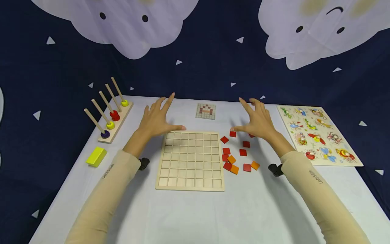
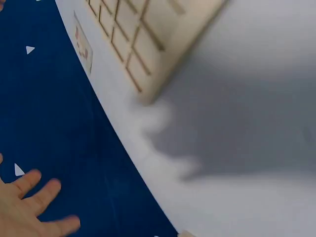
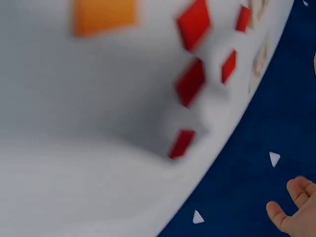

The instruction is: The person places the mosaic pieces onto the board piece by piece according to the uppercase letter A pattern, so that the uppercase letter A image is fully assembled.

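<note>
Both hands are raised above the table with fingers spread, holding nothing. My left hand (image 1: 156,118) hovers by the far left corner of a wooden grid board (image 1: 190,188), whose square cells hold no tiles. My right hand (image 1: 256,120) is over the far side of a loose scatter of red tiles (image 1: 246,144) and orange tiles (image 1: 255,165), right of the board. Beyond the board lies a small pattern card (image 1: 205,111) with a pixel design. In the left wrist view the fingers (image 2: 42,197) are spread; the right wrist view shows part of the right hand (image 3: 298,212).
On the left stand a peg stacker (image 1: 114,127) with colored rings and a yellow block (image 1: 96,156). A wooden insect puzzle board (image 1: 317,135) lies at the right. A dark cloth (image 1: 207,78) with clouds hangs behind the white table (image 1: 182,217).
</note>
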{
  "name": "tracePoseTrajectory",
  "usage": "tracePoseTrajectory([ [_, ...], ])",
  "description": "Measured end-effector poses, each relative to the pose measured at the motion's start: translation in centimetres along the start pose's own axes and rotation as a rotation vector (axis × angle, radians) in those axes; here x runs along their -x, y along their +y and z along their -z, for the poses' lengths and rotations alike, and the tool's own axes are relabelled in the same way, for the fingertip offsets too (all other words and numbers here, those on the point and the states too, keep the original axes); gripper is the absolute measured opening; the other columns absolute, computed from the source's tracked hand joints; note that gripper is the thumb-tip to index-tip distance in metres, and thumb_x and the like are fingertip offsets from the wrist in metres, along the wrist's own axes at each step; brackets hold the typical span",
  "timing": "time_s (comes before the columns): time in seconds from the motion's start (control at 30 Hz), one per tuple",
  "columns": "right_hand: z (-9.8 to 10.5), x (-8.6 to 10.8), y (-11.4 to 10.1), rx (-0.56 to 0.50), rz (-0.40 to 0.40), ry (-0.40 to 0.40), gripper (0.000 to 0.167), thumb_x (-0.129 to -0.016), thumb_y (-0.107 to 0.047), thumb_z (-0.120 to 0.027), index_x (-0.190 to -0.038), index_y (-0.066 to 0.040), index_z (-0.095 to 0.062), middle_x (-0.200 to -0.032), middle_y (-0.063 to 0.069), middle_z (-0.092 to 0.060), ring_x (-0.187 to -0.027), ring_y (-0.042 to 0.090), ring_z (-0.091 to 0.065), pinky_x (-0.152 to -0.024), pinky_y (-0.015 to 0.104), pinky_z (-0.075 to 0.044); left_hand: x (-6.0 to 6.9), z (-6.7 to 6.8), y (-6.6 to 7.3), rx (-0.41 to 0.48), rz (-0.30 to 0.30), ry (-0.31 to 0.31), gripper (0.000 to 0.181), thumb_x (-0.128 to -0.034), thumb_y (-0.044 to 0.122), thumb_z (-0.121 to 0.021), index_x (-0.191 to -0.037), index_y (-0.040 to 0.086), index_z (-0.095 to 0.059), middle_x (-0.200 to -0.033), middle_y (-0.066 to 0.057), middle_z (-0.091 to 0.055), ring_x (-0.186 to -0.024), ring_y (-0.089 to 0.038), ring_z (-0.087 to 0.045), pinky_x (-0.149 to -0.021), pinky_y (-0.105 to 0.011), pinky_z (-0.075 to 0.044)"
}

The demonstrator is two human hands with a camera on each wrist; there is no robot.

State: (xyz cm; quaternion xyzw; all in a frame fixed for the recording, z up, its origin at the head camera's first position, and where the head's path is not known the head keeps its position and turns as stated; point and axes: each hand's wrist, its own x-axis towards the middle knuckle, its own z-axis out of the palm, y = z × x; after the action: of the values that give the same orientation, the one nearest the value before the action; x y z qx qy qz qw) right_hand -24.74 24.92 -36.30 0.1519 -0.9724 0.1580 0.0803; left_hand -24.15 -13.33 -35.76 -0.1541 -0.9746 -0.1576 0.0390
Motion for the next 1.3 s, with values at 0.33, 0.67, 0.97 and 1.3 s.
tracePoseTrajectory([
  [0.33, -3.3, 3.4, -0.1, -0.070, 0.068, -0.014, 0.088, -0.069, -0.044, -0.088, -0.144, -0.016, -0.052, -0.129, 0.021, -0.045, -0.117, 0.038, -0.041, -0.091, 0.054, -0.039, 3.8, -1.2, -2.1, 0.136, -0.033, -0.011, 0.116, -0.0637, 0.069, -0.081, -0.158, 0.035, -0.022, -0.137, -0.014, -0.044, -0.100, -0.030, -0.053, -0.081, -0.048, -0.046],
  [0.67, -5.7, 3.7, -1.0, -0.091, 0.116, -0.066, 0.062, -0.074, -0.039, -0.087, -0.124, -0.007, -0.069, -0.112, 0.015, -0.052, -0.102, 0.030, -0.044, -0.082, 0.043, -0.040, 5.6, -2.7, -4.2, 0.320, 0.003, -0.081, 0.104, -0.0662, 0.054, -0.088, -0.153, 0.047, -0.030, -0.132, -0.004, -0.043, -0.100, -0.025, -0.052, -0.074, -0.040, -0.042],
  [0.97, -6.1, 3.2, -2.1, -0.087, 0.084, -0.120, 0.057, -0.075, -0.041, -0.086, -0.117, -0.005, -0.073, -0.106, 0.012, -0.052, -0.099, 0.028, -0.044, -0.082, 0.040, -0.038, 6.1, -3.8, -5.6, 0.503, -0.032, -0.155, 0.096, -0.0669, 0.037, -0.092, -0.150, 0.034, -0.044, -0.112, -0.011, -0.047, -0.091, -0.025, -0.043, -0.074, -0.038, -0.037],
  [1.3, -6.4, 3.0, -2.5, -0.044, 0.048, -0.155, 0.052, -0.077, -0.040, -0.084, -0.111, -0.002, -0.075, -0.105, 0.013, -0.054, -0.098, 0.028, -0.045, -0.080, 0.039, -0.043, 6.5, -4.5, -6.9, 0.558, -0.009, -0.294, 0.084, -0.0692, 0.027, -0.091, -0.144, 0.022, -0.053, -0.101, -0.011, -0.045, -0.093, -0.024, -0.040, -0.079, -0.038, -0.036],
])
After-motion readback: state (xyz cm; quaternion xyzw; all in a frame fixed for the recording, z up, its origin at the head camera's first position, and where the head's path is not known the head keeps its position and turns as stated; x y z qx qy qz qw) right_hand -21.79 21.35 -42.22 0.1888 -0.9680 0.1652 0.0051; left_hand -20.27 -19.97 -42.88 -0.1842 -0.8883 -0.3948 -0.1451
